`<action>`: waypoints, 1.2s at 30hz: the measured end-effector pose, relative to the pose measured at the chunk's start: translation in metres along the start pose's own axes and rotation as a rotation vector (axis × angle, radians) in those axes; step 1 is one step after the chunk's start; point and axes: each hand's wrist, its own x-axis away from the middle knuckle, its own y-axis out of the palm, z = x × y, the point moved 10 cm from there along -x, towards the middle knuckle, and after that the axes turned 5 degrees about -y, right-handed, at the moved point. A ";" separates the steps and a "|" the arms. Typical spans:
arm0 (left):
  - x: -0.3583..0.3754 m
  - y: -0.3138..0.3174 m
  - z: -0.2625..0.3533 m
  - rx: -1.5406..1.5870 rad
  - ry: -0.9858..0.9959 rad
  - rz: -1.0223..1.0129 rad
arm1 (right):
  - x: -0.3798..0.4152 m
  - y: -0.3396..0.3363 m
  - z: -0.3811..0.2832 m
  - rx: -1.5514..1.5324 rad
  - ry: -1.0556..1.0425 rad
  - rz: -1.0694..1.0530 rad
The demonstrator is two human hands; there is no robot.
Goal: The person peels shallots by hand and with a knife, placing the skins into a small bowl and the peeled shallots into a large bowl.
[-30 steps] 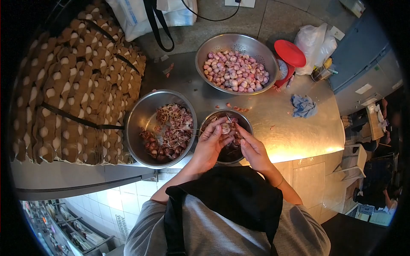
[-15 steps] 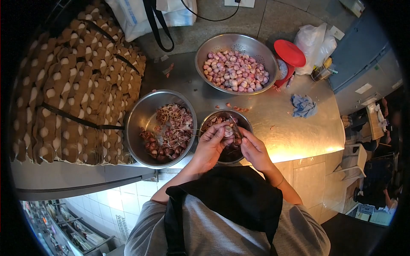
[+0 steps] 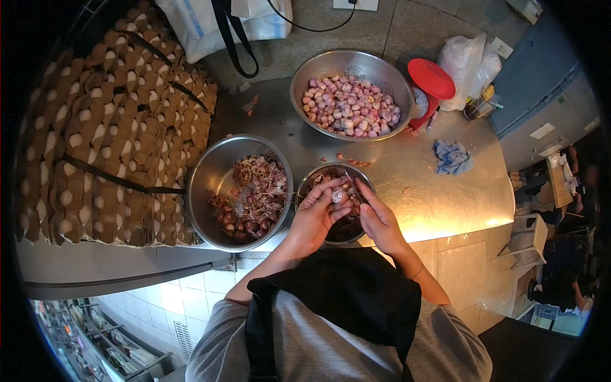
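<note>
Over a small metal bowl (image 3: 307, 186), my left hand (image 3: 316, 213) pinches a pale pinkish shallot (image 3: 337, 195). Beside it my right hand (image 3: 379, 219) is closed on a small knife (image 3: 351, 182), its thin blade close to the shallot. Dark reddish peels lie in the small bowl beneath both hands. A larger metal bowl (image 3: 202, 191) on the left holds unpeeled shallots with stringy roots and skins (image 3: 261, 191). Behind, a metal colander (image 3: 305, 70) is filled with peeled pink shallots (image 3: 353, 105).
Tall stacked egg trays (image 3: 114, 140) stand at the left, bound by black straps. A red scale (image 3: 433, 79), plastic bags (image 3: 468, 67) and a blue cloth (image 3: 452, 157) are on the right of the steel table (image 3: 471, 204). A person's arm shows at far right.
My right hand has turned slightly and its fingers have moved up a little. The shallot sits more exposed between my left fingertips. The bowls have not moved.
</note>
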 end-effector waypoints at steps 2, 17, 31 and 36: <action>-0.001 -0.001 -0.001 0.020 -0.022 0.009 | 0.000 -0.003 -0.001 0.028 0.012 0.010; -0.003 -0.005 -0.010 0.096 -0.056 -0.054 | -0.001 0.004 -0.003 0.231 -0.116 -0.050; -0.003 -0.004 -0.006 0.116 -0.093 0.050 | 0.001 -0.002 0.001 0.078 -0.063 -0.037; -0.003 -0.013 -0.019 0.173 -0.163 0.061 | 0.000 0.005 -0.013 0.299 -0.180 -0.087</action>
